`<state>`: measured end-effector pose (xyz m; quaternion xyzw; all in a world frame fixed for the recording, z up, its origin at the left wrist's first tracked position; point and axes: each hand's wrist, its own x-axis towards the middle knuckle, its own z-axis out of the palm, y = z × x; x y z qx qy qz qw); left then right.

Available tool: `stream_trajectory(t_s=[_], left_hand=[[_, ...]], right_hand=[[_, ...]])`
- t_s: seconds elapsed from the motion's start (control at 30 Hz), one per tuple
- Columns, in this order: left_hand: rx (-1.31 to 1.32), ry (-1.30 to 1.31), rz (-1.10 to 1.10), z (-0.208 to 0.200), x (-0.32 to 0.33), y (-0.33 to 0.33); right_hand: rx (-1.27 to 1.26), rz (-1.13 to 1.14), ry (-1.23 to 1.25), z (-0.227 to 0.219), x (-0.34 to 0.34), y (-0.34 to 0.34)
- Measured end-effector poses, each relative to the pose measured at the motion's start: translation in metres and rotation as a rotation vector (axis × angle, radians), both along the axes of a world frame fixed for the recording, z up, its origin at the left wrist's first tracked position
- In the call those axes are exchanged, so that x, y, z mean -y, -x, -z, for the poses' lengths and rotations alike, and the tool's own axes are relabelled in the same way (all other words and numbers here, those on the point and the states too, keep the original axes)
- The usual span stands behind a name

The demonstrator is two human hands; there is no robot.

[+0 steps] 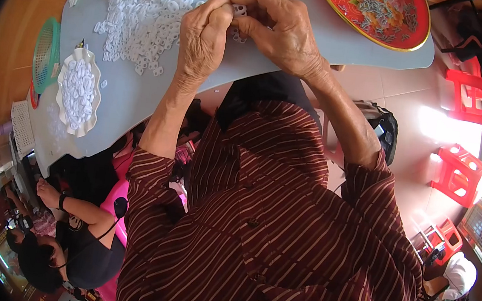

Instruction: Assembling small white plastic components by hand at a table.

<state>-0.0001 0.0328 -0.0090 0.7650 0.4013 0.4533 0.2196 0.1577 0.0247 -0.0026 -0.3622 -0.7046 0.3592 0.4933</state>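
Both of my hands meet over the near edge of the grey table (252,61). My right hand (282,32) pinches a small white two-holed plastic piece (239,10) between thumb and fingers. Closed and pressed up against it, my left hand (205,35) has its fingertips at the piece; what it grips itself is hidden. More of these pieces lie just past and below the fingers. To the left spreads a large heap of white two-holed pieces (142,3). A red round tray (334,16) with a floral pattern, holding many tiny grey metal parts, sits at the right.
A wavy-edged white dish (95,111) full of small white pieces stands at the table's left end. Beside it are a green basket (45,57) and a white perforated basket (22,129). Another person (88,246) sits at lower left. Red stools (461,171) stand on the right.
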Motion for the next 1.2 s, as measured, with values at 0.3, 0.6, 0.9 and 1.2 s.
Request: stream_trajectory(t_s=[0.3,0.6,0.9,1.2], left_hand=[[0.007,0.109,-0.051,-0.009,0.002,-0.002],[0.117,0.231,-0.153,-0.014,0.006,-0.006],[0.062,0.306,-0.118,-0.015,0.005,-0.006],[0.06,0.252,-0.079,-0.011,0.003,-0.004]], right_hand=[[-0.141,0.037,0.079,-0.001,-0.004,0.006],[-0.352,-0.165,0.292,-0.004,-0.003,0.0],[-0.318,-0.193,0.312,-0.001,-0.002,-0.005],[-0.273,-0.091,0.3,-0.001,0.001,0.0]])
